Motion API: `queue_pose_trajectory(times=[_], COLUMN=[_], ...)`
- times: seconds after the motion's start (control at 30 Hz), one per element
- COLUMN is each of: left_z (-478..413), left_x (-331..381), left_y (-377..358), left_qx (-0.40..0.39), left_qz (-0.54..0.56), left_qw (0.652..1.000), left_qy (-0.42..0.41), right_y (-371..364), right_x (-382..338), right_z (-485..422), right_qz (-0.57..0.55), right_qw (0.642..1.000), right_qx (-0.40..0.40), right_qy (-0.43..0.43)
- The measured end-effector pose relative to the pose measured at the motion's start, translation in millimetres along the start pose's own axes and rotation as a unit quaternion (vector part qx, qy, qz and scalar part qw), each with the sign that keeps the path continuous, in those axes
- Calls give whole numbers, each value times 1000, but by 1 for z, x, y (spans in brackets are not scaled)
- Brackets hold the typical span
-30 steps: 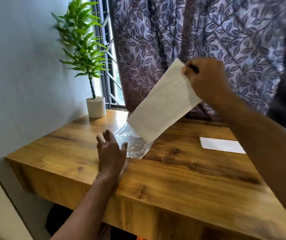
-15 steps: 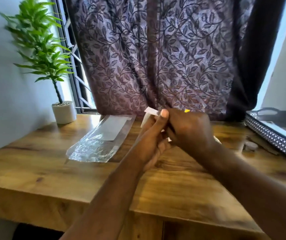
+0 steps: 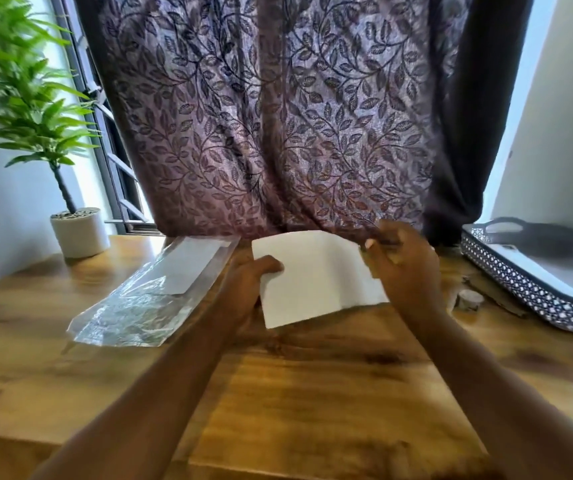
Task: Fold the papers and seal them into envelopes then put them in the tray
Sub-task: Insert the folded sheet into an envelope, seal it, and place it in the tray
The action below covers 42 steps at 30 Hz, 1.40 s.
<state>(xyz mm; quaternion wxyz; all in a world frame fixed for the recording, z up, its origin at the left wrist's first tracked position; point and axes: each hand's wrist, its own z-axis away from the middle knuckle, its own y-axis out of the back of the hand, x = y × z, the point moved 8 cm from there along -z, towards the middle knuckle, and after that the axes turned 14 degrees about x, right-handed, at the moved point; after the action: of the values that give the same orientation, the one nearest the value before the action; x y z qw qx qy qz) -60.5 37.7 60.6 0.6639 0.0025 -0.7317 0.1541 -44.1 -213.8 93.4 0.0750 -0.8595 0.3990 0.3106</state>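
Fingers of left hand point(image 3: 243, 289) and right hand point(image 3: 406, 268) pinch folded white paper sheet point(image 3: 313, 278); sealing, oval grey patterned tray point(image 3: 520, 289) pending.

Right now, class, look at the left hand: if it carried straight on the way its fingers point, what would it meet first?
The left hand points away from the person and slightly right, gripping the white paper's left edge. Past the paper, it would probably reach the curtain hanging at the table's back edge, though depth is unclear.
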Motion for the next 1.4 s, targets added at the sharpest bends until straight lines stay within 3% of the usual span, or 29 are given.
queue_pose_trajectory(times=[0.07, 0.13, 0.2, 0.57, 0.93, 1.03, 1.2, 1.4], left_z=[-13, -30, -47, -87, -97, -96, -86, -75], left_x=[1, 0, -8, -55, -56, -52, -38, -11], left_y=[6, 13, 17, 38, 55, 58, 58, 66], left_qx=[1, 11, 15, 16, 58, 83, 130, 195], left_qz=[-2, -18, -42, -166, -188, -176, -125, -154], left_qw=[1000, 1000, 999, 981, 977, 974, 965, 916], left_qy=[8, 0, 9, -97, -86, -116, -192, -315], right_y=[-9, -19, -25, -31, -28, -26, -35, -40], right_x=[45, 69, 82, 123, 121, 116, 97, 79], right_z=[-4, 6, 15, 23, 24, 25, 36, 49], right_qz=[-42, -135, -180, -146, -132, -138, -171, -252], right_qw=[984, 934, 892, 881, 889, 888, 859, 784], right_qx=[-47, -110, -159, -181, -177, -177, -228, -297], right_qy=[-166, -313, -382, -413, -401, -402, -425, -483])
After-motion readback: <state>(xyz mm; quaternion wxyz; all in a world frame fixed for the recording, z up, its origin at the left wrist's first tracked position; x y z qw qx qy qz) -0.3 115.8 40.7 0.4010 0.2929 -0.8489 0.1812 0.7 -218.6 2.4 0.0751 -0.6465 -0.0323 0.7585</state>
